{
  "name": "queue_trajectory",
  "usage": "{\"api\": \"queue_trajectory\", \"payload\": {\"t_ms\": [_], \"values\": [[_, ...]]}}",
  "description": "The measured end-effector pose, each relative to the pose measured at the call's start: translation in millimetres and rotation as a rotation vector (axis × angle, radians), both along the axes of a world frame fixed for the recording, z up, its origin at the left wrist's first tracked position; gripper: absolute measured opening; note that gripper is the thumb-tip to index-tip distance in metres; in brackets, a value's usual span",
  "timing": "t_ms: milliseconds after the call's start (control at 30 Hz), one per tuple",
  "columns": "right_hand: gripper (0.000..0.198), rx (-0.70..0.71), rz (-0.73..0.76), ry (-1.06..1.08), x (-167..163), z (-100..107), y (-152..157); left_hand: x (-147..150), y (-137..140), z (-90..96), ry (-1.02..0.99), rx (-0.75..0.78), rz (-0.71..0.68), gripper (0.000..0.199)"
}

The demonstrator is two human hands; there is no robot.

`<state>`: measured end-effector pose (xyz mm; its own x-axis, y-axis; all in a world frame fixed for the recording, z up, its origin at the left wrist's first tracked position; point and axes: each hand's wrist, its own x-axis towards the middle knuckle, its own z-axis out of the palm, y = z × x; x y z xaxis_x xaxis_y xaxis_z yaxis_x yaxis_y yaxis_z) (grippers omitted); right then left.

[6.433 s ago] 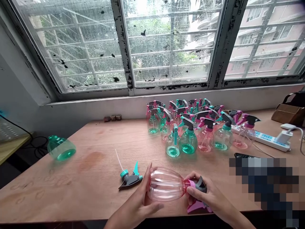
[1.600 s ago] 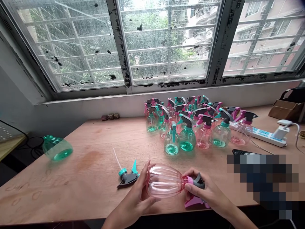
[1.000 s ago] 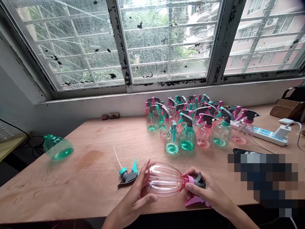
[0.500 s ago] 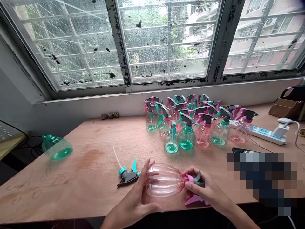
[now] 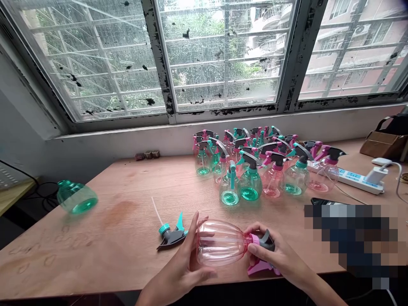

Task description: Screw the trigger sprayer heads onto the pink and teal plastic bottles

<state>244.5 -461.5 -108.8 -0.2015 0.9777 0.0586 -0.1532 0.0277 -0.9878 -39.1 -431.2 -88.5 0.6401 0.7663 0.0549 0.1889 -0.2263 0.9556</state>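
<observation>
A clear pink spray bottle (image 5: pixel 222 243) lies sideways in the air above the front of the table, its base to the left. My left hand (image 5: pixel 180 259) cups that base, fingers behind it and thumb below. At the neck, my right hand (image 5: pixel 274 250) pinches the pink collar (image 5: pixel 253 239) of the spray head (image 5: pixel 267 241), whose pink trigger part (image 5: pixel 263 267) hangs below. Left of my left hand, a loose grey and teal spray head (image 5: pixel 172 236) rests on the table, its thin tube pointing up. A headless green bottle (image 5: pixel 77 197) lies tilted at the far left.
Several assembled pink and green spray bottles (image 5: pixel 250 187) stand grouped toward the window. Right of them are a white power strip (image 5: pixel 360 179) with a plugged charger, a phone (image 5: pixel 325 201) and a brown bag (image 5: pixel 384 142). Small blocks (image 5: pixel 147 155) sit by the wall. A blurred patch covers the right front.
My left thumb has closed in slightly toward the underside of the pink bottle, whose base has shifted a little. My right hand keeps its hold at the neck.
</observation>
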Motion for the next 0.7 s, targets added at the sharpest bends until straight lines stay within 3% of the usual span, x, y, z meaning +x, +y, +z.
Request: {"api": "queue_trajectory", "payload": {"t_ms": [167, 433, 600, 700], "values": [[0.026, -0.001, -0.024, -0.02, -0.1, 1.6, -0.7, -0.7, 1.4, -2.2, -0.074, -0.098, -0.013, 0.101], [0.029, -0.026, 0.003, 0.004, -0.2, -0.3, 0.0, -0.9, 1.5, 1.2, 0.046, 0.03, 0.003, 0.088], [0.03, -0.035, 0.002, 0.018, -0.2, -1.9, -0.5, -1.3, 2.0, 0.1, 0.056, -0.005, 0.015, 0.116], [0.031, -0.035, -0.014, 0.013, -0.2, -1.1, -0.6, -2.6, 2.1, -1.3, 0.03, -0.025, -0.005, 0.104]]}}
